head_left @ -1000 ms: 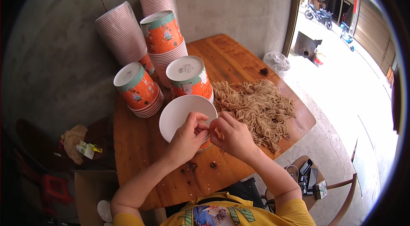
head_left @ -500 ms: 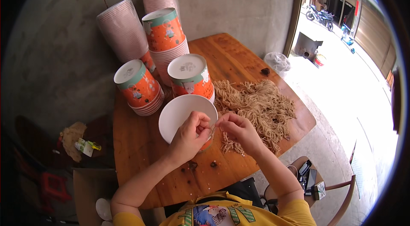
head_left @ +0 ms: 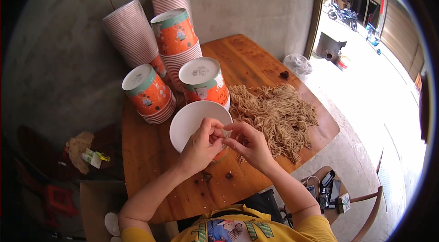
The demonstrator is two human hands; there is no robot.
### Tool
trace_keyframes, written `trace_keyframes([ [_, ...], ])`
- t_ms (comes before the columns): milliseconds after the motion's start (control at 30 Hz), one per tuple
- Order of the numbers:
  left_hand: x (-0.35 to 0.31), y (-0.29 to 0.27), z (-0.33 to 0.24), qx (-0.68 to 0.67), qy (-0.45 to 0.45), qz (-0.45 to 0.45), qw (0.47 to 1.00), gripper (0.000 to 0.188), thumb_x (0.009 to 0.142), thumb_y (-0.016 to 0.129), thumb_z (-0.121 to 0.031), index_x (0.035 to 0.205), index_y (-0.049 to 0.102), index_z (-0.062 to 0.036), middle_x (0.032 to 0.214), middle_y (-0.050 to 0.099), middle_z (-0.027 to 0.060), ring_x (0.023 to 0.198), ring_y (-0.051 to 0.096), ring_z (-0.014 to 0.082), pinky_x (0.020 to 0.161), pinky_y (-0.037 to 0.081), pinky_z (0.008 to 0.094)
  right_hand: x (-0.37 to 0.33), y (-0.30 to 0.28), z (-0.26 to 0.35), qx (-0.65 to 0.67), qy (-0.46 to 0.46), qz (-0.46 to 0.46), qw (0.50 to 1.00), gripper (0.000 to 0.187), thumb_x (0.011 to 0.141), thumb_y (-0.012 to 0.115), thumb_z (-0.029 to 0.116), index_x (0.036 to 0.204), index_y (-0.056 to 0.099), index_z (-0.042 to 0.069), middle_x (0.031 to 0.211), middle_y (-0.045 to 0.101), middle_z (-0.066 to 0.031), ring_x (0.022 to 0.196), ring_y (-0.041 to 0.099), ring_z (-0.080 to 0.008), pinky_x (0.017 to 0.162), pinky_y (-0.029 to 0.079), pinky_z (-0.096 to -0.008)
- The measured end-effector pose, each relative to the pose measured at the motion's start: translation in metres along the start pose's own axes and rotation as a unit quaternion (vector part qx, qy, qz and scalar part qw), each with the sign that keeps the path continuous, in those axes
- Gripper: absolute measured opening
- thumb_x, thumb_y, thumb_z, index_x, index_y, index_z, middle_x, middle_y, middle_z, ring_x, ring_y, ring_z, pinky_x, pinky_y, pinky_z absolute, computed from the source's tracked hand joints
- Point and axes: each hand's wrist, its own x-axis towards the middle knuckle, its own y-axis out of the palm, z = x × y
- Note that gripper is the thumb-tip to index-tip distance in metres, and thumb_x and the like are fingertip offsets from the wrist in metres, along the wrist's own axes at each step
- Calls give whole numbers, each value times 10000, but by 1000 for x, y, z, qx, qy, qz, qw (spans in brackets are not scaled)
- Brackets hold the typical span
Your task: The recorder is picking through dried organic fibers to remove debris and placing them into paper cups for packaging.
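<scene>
My left hand point(head_left: 201, 148) and my right hand point(head_left: 250, 145) meet at the near right rim of a white-lined paper bucket point(head_left: 188, 121), which stands mouth up on the wooden table. Both hands are closed in a pinch, fingertips almost touching. A thin tan strand seems to run between them, though the fingers hide most of it. Just right of the bucket lies a loose, tangled heap of tan strands point(head_left: 279, 118), like string. Behind the bucket stands an upside-down orange and green paper bucket point(head_left: 203, 79).
More upside-down bucket stacks point(head_left: 148, 93) stand at the table's left and back, the tallest ones against the grey wall. Dark lumps point(head_left: 228, 175) dot the wooden table point(head_left: 160, 187). A box point(head_left: 98, 201) sits low at left; a stool with gadgets point(head_left: 331, 191) is at right.
My right hand has moved slightly left, its fingertips closing in on those of my left hand. My left hand has stayed almost in place, and the bucket has not visibly moved.
</scene>
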Motion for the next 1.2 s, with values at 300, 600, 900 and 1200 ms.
trace_keyframes([
  [300,1,-2,-1,13,17,44,999,356,861,610,31,1156,420,-29,867,580,66,759,586,121,705,507,277,-2,0,-12,118,81,18,990,131,933,655,158,992,626,45,837,613,35,682,517,-26,601,435,-189],
  [600,-2,-5,-1,179,3,28,983,121,834,611,-24,946,574,1,874,583,80,828,589,188,741,500,305,-9,0,-19,184,125,17,975,134,938,644,140,996,621,22,827,622,24,690,535,-40,627,456,-197],
  [900,-4,0,-8,-1,-83,42,996,85,858,617,-44,894,547,-14,804,593,67,733,589,177,680,495,318,-15,1,-21,197,120,28,973,154,937,653,173,1021,620,48,878,637,20,719,586,-43,608,463,-178],
  [1200,0,5,-9,82,6,1,997,136,859,639,-34,896,510,-13,808,590,92,752,603,223,672,493,338,-21,4,-25,214,103,22,971,186,937,650,164,1083,603,59,884,631,29,742,586,-28,569,435,-162],
])
